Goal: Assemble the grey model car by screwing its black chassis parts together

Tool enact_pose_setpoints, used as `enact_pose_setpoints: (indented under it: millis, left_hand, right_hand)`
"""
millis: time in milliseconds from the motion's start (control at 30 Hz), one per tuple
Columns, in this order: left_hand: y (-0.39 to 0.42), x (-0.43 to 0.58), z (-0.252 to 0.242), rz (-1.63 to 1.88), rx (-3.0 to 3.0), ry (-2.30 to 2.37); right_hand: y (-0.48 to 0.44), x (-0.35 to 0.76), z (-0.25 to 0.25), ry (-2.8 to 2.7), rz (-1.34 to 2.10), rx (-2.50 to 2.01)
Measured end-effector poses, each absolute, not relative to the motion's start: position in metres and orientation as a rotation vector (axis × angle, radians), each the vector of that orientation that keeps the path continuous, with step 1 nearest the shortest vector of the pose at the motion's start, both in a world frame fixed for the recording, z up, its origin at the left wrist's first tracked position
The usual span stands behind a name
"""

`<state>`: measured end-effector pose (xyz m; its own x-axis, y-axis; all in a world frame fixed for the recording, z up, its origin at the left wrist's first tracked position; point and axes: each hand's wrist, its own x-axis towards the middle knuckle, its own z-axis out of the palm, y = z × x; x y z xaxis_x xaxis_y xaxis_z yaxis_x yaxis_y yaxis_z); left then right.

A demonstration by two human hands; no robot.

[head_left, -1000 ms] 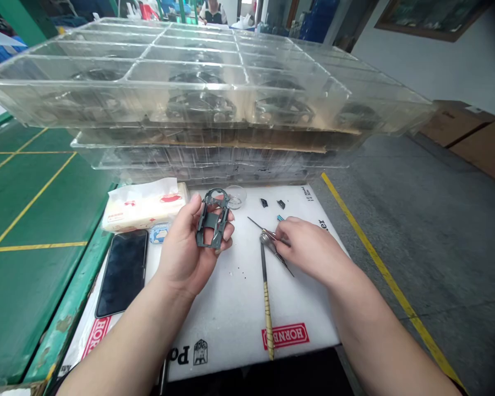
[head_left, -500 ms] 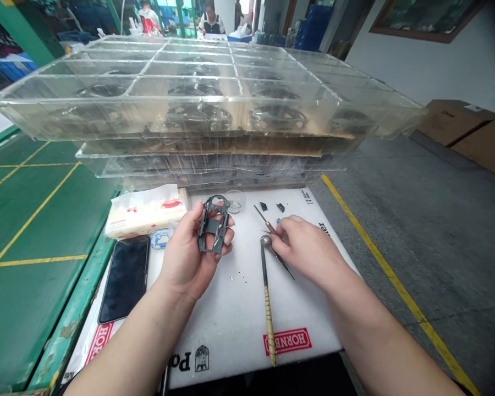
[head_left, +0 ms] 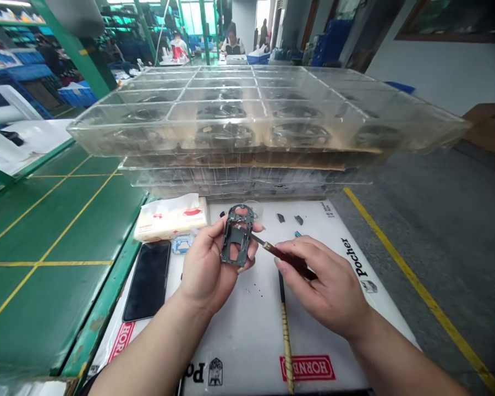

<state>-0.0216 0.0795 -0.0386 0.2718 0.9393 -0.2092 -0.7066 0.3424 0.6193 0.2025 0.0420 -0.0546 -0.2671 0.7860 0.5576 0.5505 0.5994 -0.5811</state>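
Note:
A dark grey moulded frame, with a round opening at its top, rests in my left hand, fingers curled behind it. My right hand is closed round the brown handle of a thin-bladed hand tool; its blade tip reaches the frame's middle, and whether it touches cannot be made out. Below my right hand lies a long tool with a yellow wrapped handle, its upper end hidden by the hand. Two small dark pieces lie beyond the hands on the white foam surface.
Stacked clear compartment trays holding dark round parts stand at the back. To the left are a tissue pack, a small blue-and-white packet and a black phone. Tiny dark crumbs lie near the middle. People sit in the far background.
My right hand has lifted the brown-handled tool from the foam and brought its blade to the frame. The view has shifted, so everything sits further right.

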Motion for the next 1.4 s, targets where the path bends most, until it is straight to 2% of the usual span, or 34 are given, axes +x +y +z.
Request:
enact_pose_setpoints:
  millis: [1400]
  left_hand:
    - [0.077, -0.028, -0.050, 1.151, 0.594, 0.572]
  right_hand:
    - [0.050, 0.210, -0.057, -1.878, 0.478, -0.933]
